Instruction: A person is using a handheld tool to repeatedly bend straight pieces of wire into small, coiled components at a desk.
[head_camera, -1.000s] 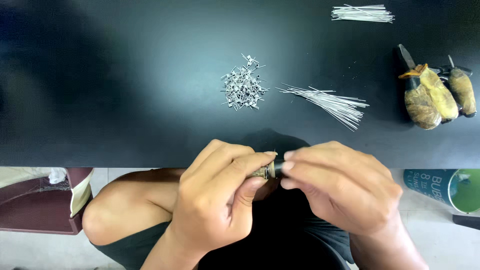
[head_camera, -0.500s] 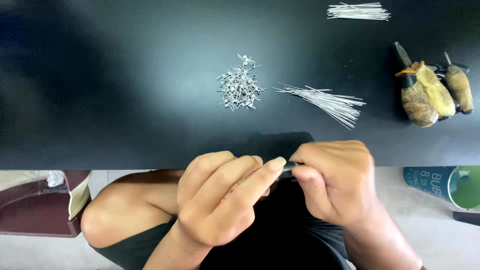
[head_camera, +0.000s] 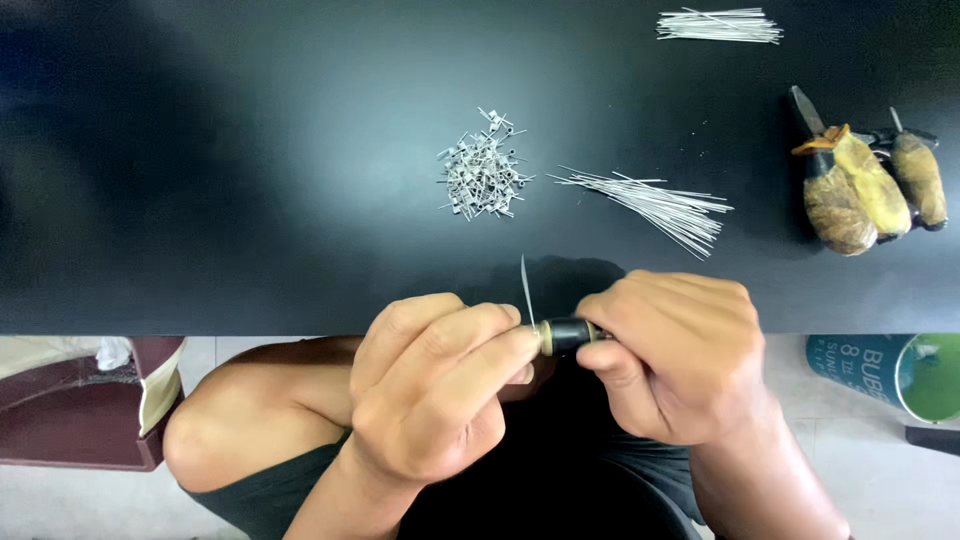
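Black matte tabletop fills the upper view, with soft glare near centre and darker corners. Below its edge, pale tiled floor. Dark red piece of furniture at lower left, possibly a chair. Teal round container at lower right.

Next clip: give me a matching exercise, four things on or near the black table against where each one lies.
Things:
1. pile of small wire coils
2. fanned straight wires
3. neat wire bundle
4. pliers with wrapped handles

Places:
A. far right of the table
B. top right, near the far edge
C. table centre
D. just right of the coils

Pairs: 1-C, 2-D, 3-B, 4-A
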